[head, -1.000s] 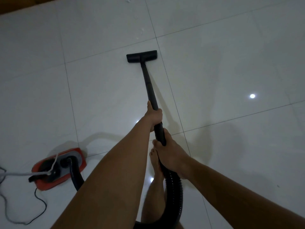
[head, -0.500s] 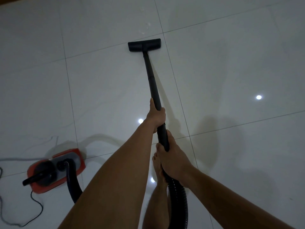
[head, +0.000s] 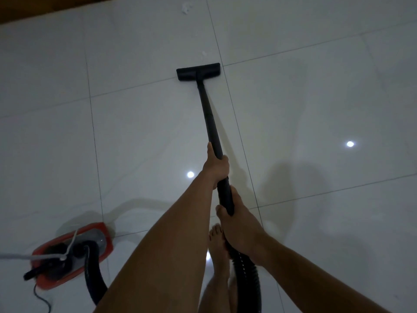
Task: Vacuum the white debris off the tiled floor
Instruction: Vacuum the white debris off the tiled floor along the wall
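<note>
**Push the vacuum head up to the white bits**

You hold the black wand [head: 212, 123] with both hands. Your left hand [head: 216, 166] is wrapped tight around the wand, farther up. Your right hand [head: 237, 231] is wrapped tight around it nearer to you, where the wand meets the bumpy hose [head: 247, 276]. Both grips are closed all the way on the wand.

The flat floor head [head: 198, 71] sits on the tiled floor [head: 316, 109], far out in front of you. A few small white bits [head: 204, 53] lie just past the head, a little to the right of its middle. A bigger clump of white bits [head: 185, 9] lies much farther away, near the dark edge at the far side of the floor. All the bits are far from your hands, but the near ones are close to the head.

To do this step well, keep the head flat on the floor so it can suck well. Push it slowly and straight, over the near bits first. Then you will likely need to step ahead to reach the far clump.

The red vacuum body [head: 72, 254] sits near you on the left, with its cord [head: 42, 300] trailing on the floor. Mind that the hose does not tug it over.
</note>
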A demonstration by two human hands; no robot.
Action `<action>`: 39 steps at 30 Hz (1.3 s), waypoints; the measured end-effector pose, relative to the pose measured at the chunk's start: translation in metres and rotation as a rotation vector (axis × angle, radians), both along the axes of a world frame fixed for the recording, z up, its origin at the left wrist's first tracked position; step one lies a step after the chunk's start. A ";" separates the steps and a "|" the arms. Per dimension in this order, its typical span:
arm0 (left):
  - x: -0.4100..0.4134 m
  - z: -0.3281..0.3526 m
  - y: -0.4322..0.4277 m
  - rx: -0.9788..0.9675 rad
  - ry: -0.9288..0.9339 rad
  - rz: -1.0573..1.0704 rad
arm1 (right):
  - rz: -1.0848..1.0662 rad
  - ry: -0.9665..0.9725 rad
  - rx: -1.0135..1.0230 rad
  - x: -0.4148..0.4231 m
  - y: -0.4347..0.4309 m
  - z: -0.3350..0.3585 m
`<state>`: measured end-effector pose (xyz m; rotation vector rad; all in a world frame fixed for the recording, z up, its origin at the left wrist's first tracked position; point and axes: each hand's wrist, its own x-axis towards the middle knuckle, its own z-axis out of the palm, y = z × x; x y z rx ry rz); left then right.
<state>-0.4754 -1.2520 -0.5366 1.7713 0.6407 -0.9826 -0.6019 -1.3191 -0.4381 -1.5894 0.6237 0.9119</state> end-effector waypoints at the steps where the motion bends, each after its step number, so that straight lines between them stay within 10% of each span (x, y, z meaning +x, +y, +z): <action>1: 0.007 0.001 0.000 -0.001 0.004 -0.001 | 0.001 -0.002 -0.003 0.006 0.000 0.000; 39: 0.141 0.031 -0.015 -0.017 0.062 -0.007 | -0.020 0.069 0.023 0.146 -0.018 0.026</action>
